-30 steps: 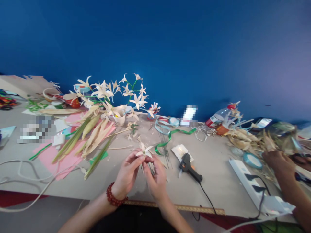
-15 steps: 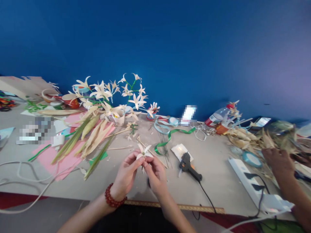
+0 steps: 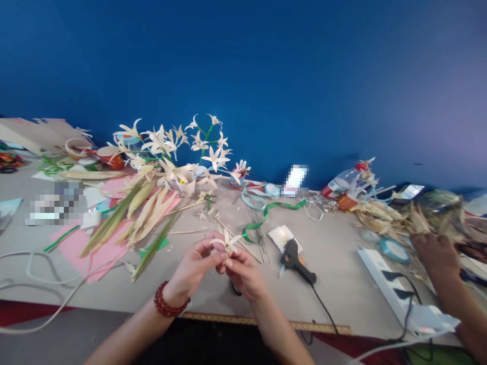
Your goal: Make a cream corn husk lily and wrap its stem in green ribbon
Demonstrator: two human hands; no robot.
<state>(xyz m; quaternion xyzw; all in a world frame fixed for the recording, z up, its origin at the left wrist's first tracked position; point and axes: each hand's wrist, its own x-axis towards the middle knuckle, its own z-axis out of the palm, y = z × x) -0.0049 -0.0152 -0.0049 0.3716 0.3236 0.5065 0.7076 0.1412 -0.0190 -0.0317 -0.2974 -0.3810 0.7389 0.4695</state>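
Note:
A small white flower with pointed petals (image 3: 228, 243) is pinched between both hands above the near middle of the table. My left hand (image 3: 200, 261), with a red bead bracelet (image 3: 170, 300) at its wrist, grips it from the left with thumb and fingers. My right hand (image 3: 245, 274) closes on its base from the right; the fingertips of both hands nearly meet. The flower's underside is hidden by the fingers. Beyond the hands lie thin sticks and a curling green ribbon (image 3: 260, 225). A black glue gun (image 3: 299, 261) rests to the right on a white packet (image 3: 279, 234).
Similar flowers (image 3: 160, 142) stand in a white cup (image 3: 186, 186) at the back left. Corn husks (image 3: 150, 218) lie on pink paper (image 3: 81, 248). At right are a power strip (image 3: 384, 279), a bottle (image 3: 342, 182) and another person's hand (image 3: 436, 256). A wooden ruler (image 3: 319, 326) lies along the near edge.
The flower has tipped, so its petals now show more from the side. Both my hands have shifted slightly and turned around it. The other person's hand is nearly unmoved.

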